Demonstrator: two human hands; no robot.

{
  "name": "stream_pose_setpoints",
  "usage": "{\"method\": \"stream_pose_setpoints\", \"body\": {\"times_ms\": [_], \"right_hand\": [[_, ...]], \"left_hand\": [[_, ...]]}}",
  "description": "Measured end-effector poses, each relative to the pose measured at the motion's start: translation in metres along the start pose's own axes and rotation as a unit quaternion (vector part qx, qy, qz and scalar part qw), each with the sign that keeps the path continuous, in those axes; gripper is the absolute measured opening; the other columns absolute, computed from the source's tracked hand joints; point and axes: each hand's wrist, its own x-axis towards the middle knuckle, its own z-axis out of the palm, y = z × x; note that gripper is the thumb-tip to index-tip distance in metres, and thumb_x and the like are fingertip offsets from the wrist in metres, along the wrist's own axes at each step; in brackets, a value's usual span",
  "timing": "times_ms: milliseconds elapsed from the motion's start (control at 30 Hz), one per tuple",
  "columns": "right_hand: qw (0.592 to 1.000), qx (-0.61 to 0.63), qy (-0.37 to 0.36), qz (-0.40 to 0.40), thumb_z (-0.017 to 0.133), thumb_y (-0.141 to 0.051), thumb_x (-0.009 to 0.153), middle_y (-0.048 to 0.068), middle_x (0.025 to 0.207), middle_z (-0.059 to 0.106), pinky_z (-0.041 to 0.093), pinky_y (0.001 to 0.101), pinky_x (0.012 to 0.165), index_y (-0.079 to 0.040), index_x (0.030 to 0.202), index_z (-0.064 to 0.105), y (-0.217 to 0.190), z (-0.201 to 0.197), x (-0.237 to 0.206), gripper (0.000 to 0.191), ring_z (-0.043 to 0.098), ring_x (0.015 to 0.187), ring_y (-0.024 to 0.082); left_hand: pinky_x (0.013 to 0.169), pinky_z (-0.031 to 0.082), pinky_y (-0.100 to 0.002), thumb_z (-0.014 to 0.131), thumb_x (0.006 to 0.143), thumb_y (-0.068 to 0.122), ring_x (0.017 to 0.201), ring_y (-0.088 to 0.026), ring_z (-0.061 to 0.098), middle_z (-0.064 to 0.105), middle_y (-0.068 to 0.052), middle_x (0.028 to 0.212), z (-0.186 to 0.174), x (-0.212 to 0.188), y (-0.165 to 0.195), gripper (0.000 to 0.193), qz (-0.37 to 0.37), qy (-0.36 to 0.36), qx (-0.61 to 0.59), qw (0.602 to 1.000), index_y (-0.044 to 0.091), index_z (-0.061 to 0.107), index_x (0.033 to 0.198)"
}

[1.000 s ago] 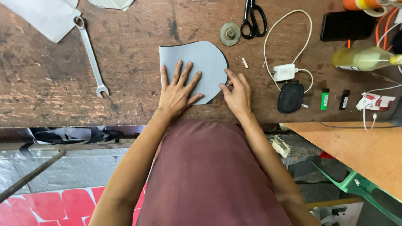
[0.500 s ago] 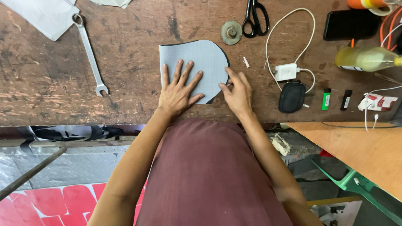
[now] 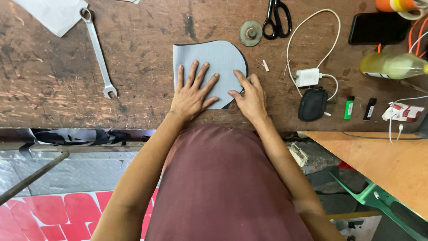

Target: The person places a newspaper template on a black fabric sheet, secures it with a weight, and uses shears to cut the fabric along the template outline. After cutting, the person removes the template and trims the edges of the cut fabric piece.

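Pressing flat and open, both hands [image 3: 223, 93] cover the grey sheet's [image 3: 214, 58] near edge, gripping nothing.

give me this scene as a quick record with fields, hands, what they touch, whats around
surface: worn brown wooden workbench
left hand: left hand flat, fingers spread, on the grey sheet
right hand: right hand pressing the sheet's right edge
sheet shape: straight left side, rounded upper right corner
left of sheet: wrench, white paper
above sheet: round metal disc, black scissors
right of sheet: white charger, black pouch, green lighter, phone, yellowish bottle
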Motion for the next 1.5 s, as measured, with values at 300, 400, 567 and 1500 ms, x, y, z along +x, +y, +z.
{"method": "stream_pose_setpoints", "body": {"times_ms": [300,400,567,1500], "right_hand": [[1.000,0.002,0.010,-0.009,0.087,-0.025,0.082,0.007,0.098,0.054,0.053,0.0391,0.075,-0.022,0.142,0.063,0.002,0.001,-0.001,0.065,0.061,0.077,0.022],[1.000,0.005,0.012,-0.006,0.087,-0.024,0.080,0.006,0.096,0.056,0.053,0.0390,0.075,-0.022,0.142,0.063,0.001,0.002,0.000,0.067,0.061,0.077,0.023],[1.000,-0.007,0.009,-0.023,0.088,-0.020,0.078,0.008,0.095,0.056,0.053,0.0387,0.075,-0.021,0.140,0.063,0.001,0.004,0.003,0.068,0.061,0.077,0.023],[0.972,-0.152,0.177,-0.014,0.077,-0.003,0.084,0.041,0.151,0.021,0.029,0.0663,0.112,0.003,0.152,0.042,0.021,-0.070,0.107,0.077,0.025,0.139,0.059]], "left_hand": [[0.122,0.001,-0.069,0.058,0.098,0.064,0.157,-0.044,0.006,0.015,-0.025,0.169,-0.003,0.010,0.009,0.076,-0.074,0.047,-0.051,0.995,0.025,0.041,0.160],[0.119,0.001,-0.072,0.070,0.087,0.062,0.154,-0.050,0.004,0.011,-0.030,0.166,-0.012,0.019,0.017,0.090,-0.118,0.031,-0.068,0.990,0.018,0.038,0.159],[0.118,0.004,-0.076,0.084,0.075,0.055,0.153,-0.053,0.003,0.007,-0.032,0.165,-0.022,0.031,0.021,0.107,-0.160,0.020,-0.093,0.983,0.016,0.033,0.160],[0.097,0.010,-0.096,0.088,0.066,0.059,0.142,-0.069,-0.005,0.000,-0.019,0.168,-0.026,0.040,0.024,0.109,-0.087,-0.063,-0.037,0.993,0.046,0.031,0.158]]}}
